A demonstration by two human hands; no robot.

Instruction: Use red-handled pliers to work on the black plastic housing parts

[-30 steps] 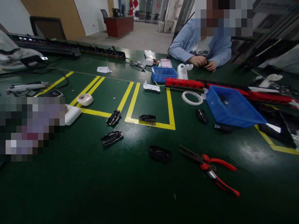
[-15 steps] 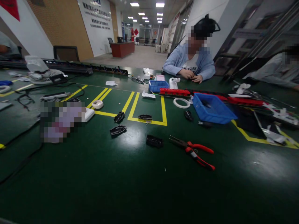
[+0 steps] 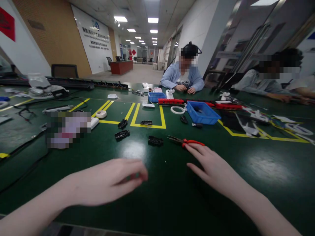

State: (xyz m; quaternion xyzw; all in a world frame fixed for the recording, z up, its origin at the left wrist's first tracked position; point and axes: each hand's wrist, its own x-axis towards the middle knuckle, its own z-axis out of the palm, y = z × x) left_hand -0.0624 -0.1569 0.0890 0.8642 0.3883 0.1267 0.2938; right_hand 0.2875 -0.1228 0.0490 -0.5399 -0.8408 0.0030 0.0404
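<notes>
My right hand (image 3: pixel 209 164) reaches over the red-handled long-nose pliers (image 3: pixel 184 141), fingers stretched out and thumb apart. It hides part of the handles; the pliers lie flat with their jaws pointing left. My left hand (image 3: pixel 113 178), a little blurred, hovers above the near part of the table with its fingers loosely bent. A gap shows between its thumb and fingers, and I see nothing held there. A black plastic casing piece (image 3: pixel 155 140) lies just left of the pliers' tips. More black casing pieces (image 3: pixel 122 134) lie farther left.
The green table (image 3: pixel 157 196) carries yellow tape outlines. Farther back stand a large blue bin (image 3: pixel 201 113), a smaller blue bin (image 3: pixel 155 97) and a white ring (image 3: pixel 178 110). A blurred-out flat item (image 3: pixel 69 129) lies at left. A person (image 3: pixel 182 77) sits across the table.
Both my hands have come into view from below, the right one over the pliers. The camera view has shifted, so the table's objects appear smaller. The pliers and casing pieces still lie on the table.
</notes>
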